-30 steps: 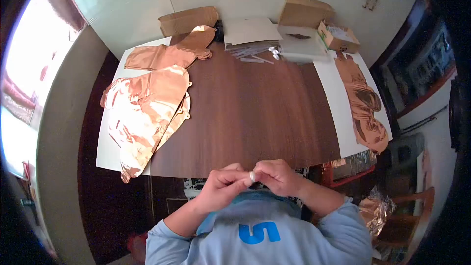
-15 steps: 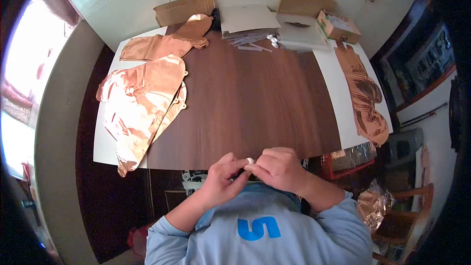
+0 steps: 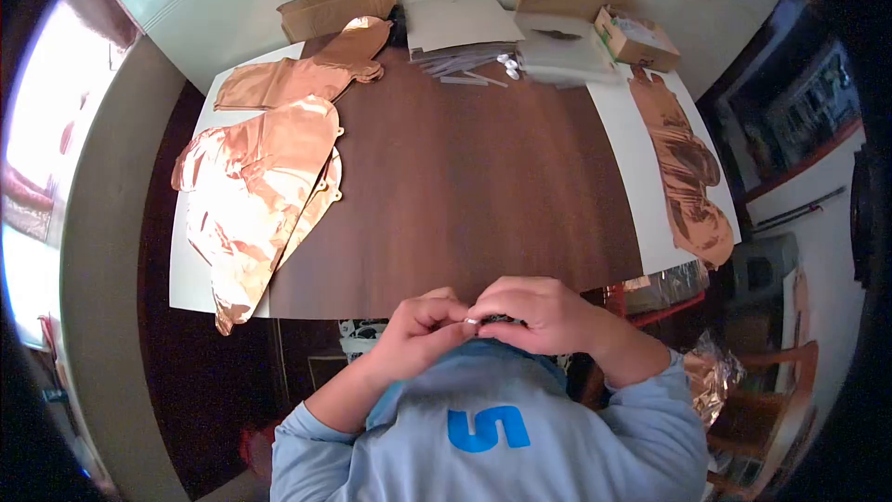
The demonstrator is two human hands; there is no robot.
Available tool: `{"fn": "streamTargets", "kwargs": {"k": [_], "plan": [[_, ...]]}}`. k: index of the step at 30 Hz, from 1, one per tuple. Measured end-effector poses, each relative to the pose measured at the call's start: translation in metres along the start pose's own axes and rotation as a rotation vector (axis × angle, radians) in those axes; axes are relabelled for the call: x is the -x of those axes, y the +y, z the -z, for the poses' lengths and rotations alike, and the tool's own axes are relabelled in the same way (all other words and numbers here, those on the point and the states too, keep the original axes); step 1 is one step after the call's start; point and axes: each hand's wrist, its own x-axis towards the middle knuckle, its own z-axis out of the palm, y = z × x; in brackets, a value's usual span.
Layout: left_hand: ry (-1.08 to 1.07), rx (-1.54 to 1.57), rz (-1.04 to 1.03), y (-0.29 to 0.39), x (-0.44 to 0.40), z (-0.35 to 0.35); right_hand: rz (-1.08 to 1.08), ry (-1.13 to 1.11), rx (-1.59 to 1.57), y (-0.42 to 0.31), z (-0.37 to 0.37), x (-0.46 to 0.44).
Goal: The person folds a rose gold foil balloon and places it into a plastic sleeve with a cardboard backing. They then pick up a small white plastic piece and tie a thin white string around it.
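Both hands meet at the near edge of the brown table (image 3: 483, 195), in front of the body. Between the fingertips is a small white piece (image 3: 473, 322), too small to identify. My left hand (image 3: 420, 333) pinches it from one side, thumb and index finger together. My right hand (image 3: 534, 314) closes on it from the other side, its fingers curled over and its thumb underneath. The fingers cover most of the piece. Left of the hands, shiny copper-coloured foil balloons (image 3: 269, 163) lie flat and overlapping.
More flat copper foil (image 3: 683, 163) lies along the table's right side. At the back are a stack of white sheets (image 3: 460, 23), clear strips (image 3: 460, 68), small white rolls (image 3: 508, 65) and an open cardboard box (image 3: 641, 42). A wooden chair (image 3: 785, 381) stands at the right.
My right hand has turned, its fingers now arching over the white piece, with a gap showing above the thumb. My left fingers have curled closer. The view has shifted slightly.
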Motion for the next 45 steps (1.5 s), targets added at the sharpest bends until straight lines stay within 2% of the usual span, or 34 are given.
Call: {"fn": "streamTargets", "kwargs": {"k": [2,5,8,11,14,17,18,24,27,32,34,36,40,43,44,45], "plan": [[-0.002,0.215,0.042,-0.004,0.0,0.001,-0.018,-0.051,-0.033,0.0,0.005,-0.003],[0.041,0.615,-0.002,-0.006,-0.003,-0.003,-0.034,0.018,-0.089,0.006,0.0,-0.001],[0.047,0.722,-0.031,-0.012,-0.007,-0.001,-0.303,0.237,-0.717,0.012,-0.035,0.007],[0.064,0.693,-0.017,-0.011,-0.009,-0.002,-0.368,0.25,-0.899,0.011,-0.035,0.003],[0.028,0.667,0.002,-0.006,-0.009,-0.004,-0.437,0.058,-0.642,0.016,-0.012,0.002],[-0.011,0.696,0.009,-0.013,-0.009,-0.002,-0.231,-0.089,-0.31,0.021,0.013,-0.004],[-0.018,0.719,0.027,-0.013,-0.01,-0.001,-0.144,-0.038,-0.266,0.023,0.016,-0.008],[-0.098,0.801,0.145,-0.009,-0.015,-0.005,-0.052,-0.137,-0.269,0.021,0.024,-0.018],[-0.116,0.855,0.172,-0.011,-0.016,-0.003,-0.069,-0.055,-0.262,0.017,0.019,-0.019],[-0.157,0.887,0.122,-0.013,-0.018,-0.005,-0.2,-0.027,-0.258,0.012,0.018,-0.013],[-0.141,0.813,0.099,-0.016,-0.02,-0.005,-0.342,-0.048,-0.331,0.011,0.02,-0.007],[-0.113,0.683,0.091,-0.013,-0.023,-0.005,-0.384,-0.041,-0.432,0.011,0.021,-0.004],[-0.191,0.515,0.099,-0.006,-0.028,-0.001,-0.483,-0.085,-0.626,0.01,0.027,-0.005],[-0.237,0.404,0.087,-0.002,-0.034,0.001,-0.435,-0.166,-0.393,0.01,0.033,-0.005],[-0.25,0.384,0.086,0.001,-0.035,0.002,-0.283,-0.176,-0.229,0.006,0.037,-0.01],[-0.263,0.363,0.086,0.003,-0.037,0.004,-0.253,-0.172,-0.233,0.007,0.036,-0.01]]}}
